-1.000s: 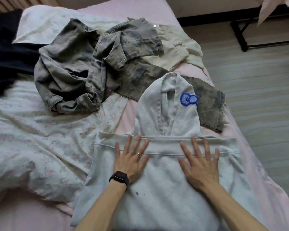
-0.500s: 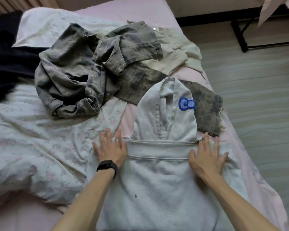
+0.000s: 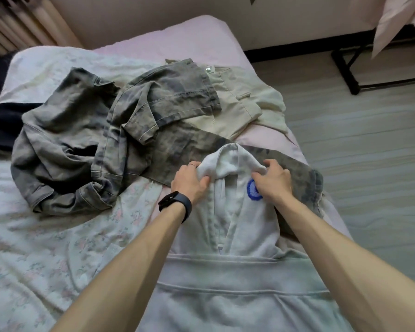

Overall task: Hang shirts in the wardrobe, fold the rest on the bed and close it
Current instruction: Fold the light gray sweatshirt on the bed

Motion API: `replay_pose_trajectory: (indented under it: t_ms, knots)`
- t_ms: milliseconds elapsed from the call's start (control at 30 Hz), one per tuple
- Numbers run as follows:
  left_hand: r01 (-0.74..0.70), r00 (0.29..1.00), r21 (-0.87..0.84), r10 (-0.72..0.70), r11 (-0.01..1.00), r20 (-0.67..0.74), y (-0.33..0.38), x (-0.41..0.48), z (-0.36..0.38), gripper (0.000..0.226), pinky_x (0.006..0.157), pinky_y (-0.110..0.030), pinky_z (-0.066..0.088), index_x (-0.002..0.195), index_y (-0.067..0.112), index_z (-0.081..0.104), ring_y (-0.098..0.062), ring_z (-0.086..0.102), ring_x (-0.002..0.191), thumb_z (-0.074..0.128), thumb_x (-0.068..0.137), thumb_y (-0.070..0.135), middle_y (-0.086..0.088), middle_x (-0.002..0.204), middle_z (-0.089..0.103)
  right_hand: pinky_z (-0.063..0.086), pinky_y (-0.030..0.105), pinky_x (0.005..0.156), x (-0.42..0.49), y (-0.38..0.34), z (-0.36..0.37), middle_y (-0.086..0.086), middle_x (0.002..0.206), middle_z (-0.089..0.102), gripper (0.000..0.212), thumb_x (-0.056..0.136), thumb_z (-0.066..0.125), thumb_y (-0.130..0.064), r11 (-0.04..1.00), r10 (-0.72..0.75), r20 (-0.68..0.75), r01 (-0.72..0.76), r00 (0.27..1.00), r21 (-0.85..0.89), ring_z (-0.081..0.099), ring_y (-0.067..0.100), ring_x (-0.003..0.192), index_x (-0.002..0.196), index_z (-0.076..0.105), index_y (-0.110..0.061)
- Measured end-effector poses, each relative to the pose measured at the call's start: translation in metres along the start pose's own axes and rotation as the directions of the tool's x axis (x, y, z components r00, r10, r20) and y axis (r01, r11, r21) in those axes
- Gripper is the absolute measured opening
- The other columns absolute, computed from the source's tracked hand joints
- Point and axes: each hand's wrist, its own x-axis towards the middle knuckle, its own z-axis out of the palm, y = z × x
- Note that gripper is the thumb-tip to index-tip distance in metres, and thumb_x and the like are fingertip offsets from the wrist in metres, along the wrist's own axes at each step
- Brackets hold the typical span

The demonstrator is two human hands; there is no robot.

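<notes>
1. Pink-sheeted bed, sheet bare along its right edge.
2. Rumpled floral quilt covering the left side.
3. Heaped grey mottled garments and cream trousers, centre.
4. Nearest: white hoodie, body flat.

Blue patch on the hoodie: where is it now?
Head view, right of centre: the patch sits on the hood, partly under the right hand, near the camouflage cloth.

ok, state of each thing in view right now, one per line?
hoodie: body flat on the bed, folding not finished.
hood: top bunched between both hands.
left hand: grips hood's left side.
right hand: grips hood's right side, partly covering the blue patch.
camouflage clothes: crumpled, unfolded, partly under the hood.
cream garment: unfolded, partly under the camouflage clothes.
</notes>
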Motion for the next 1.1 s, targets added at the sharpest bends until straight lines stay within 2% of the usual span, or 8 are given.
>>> replay_pose_trajectory:
  t_ms: [167, 367, 467, 700, 867, 933, 1000, 1100]
  knots:
    - [-0.074, 0.985, -0.145, 0.049, 0.987, -0.165, -0.010, -0.012, -0.010, 0.011, 0.073, -0.030, 0.043, 0.090, 0.028, 0.065, -0.022, 0.060, 0.085, 0.069, 0.080, 0.026, 0.003, 0.086, 0.061, 0.043, 0.034, 0.090, -0.030, 0.004, -0.007, 0.002, 0.107, 0.068, 0.021, 0.091, 0.058, -0.020, 0.961, -0.155, -0.109, 0.175, 0.982, 0.212, 0.051, 0.027, 0.112, 0.107, 0.067, -0.029]
    - [-0.299, 0.899, -0.141, 0.229, 0.944, -0.374, -0.019, -0.079, -0.030, 0.023, 0.060, -0.012, 0.032, 0.077, 0.026, 0.054, 0.000, 0.046, 0.069, 0.067, 0.078, 0.008, 0.011, 0.082, 0.049, 0.035, 0.028, 0.073, -0.107, 0.005, -0.024, -0.006, 0.086, 0.060, 0.027, 0.083, 0.063, -0.003, 0.890, -0.342, -0.309, 0.412, 0.887, 0.197, 0.047, 0.020, 0.090, 0.097, 0.069, -0.026]
    - [-0.397, 0.838, -0.025, 0.351, 0.918, -0.417, -0.033, -0.130, -0.036, 0.025, 0.060, -0.029, 0.042, 0.079, 0.015, 0.057, -0.015, 0.051, 0.071, 0.069, 0.072, -0.006, 0.006, 0.088, 0.053, 0.041, 0.031, 0.077, -0.158, 0.020, -0.033, -0.005, 0.090, 0.065, 0.033, 0.073, 0.063, 0.006, 0.844, -0.446, -0.377, 0.522, 0.812, 0.127, 0.051, 0.021, 0.088, 0.094, 0.071, -0.019]
    - [-0.580, 0.760, 0.261, 0.628, 0.772, -0.169, -0.100, -0.281, -0.024, 0.011, 0.053, -0.034, 0.040, 0.075, 0.011, 0.062, -0.031, 0.051, 0.067, 0.053, 0.077, 0.006, -0.006, 0.078, 0.059, 0.043, 0.037, 0.076, -0.310, 0.123, -0.019, -0.005, 0.098, 0.063, 0.030, 0.063, 0.060, -0.004, 0.764, -0.639, -0.134, 0.605, 0.758, -0.223, 0.057, 0.025, 0.097, 0.086, 0.067, -0.022]
    - [-0.615, 0.778, 0.385, 0.609, 0.688, 0.154, -0.148, -0.372, 0.013, 0.024, 0.067, -0.029, 0.050, 0.080, 0.020, 0.073, -0.023, 0.067, 0.075, 0.080, 0.057, 0.013, 0.000, 0.086, 0.069, 0.053, 0.036, 0.065, -0.385, 0.182, 0.008, -0.004, 0.094, 0.069, 0.040, 0.047, 0.088, -0.012, 0.703, -0.526, 0.211, 0.561, 0.824, -0.437, 0.069, 0.026, 0.085, 0.082, 0.073, -0.025]
    - [-0.382, 0.922, 0.298, 0.383, 0.875, 0.058, -0.145, -0.384, 0.016, 0.032, 0.072, -0.032, 0.050, 0.081, 0.022, 0.073, -0.025, 0.068, 0.081, 0.082, 0.055, 0.007, 0.002, 0.090, 0.070, 0.055, 0.037, 0.068, -0.395, 0.185, 0.009, 0.000, 0.100, 0.070, 0.036, 0.050, 0.080, -0.016, 0.725, -0.482, 0.202, 0.517, 0.853, -0.455, 0.070, 0.028, 0.089, 0.085, 0.074, -0.023]
    - [-0.157, 0.969, 0.085, 0.170, 0.984, -0.176, -0.127, -0.391, 0.014, 0.021, 0.081, -0.040, 0.050, 0.093, 0.015, 0.069, -0.033, 0.065, 0.093, 0.062, 0.074, 0.011, -0.005, 0.103, 0.068, 0.052, 0.039, 0.073, -0.397, 0.176, 0.013, 0.003, 0.108, 0.066, 0.029, 0.066, 0.061, -0.024, 0.781, -0.495, 0.059, 0.474, 0.867, -0.407, 0.064, 0.029, 0.096, 0.092, 0.073, -0.020]
    - [-0.303, 0.931, 0.032, 0.303, 0.952, -0.202, -0.088, -0.384, 0.026, 0.049, 0.107, -0.047, 0.038, 0.126, 0.007, 0.061, -0.034, 0.049, 0.130, 0.050, 0.087, 0.034, -0.014, 0.138, 0.056, 0.047, 0.044, 0.092, -0.381, 0.143, 0.023, 0.007, 0.135, 0.056, 0.040, 0.087, 0.053, -0.035, 0.796, -0.540, -0.051, 0.490, 0.840, -0.356, 0.053, 0.029, 0.123, 0.120, 0.068, -0.020]
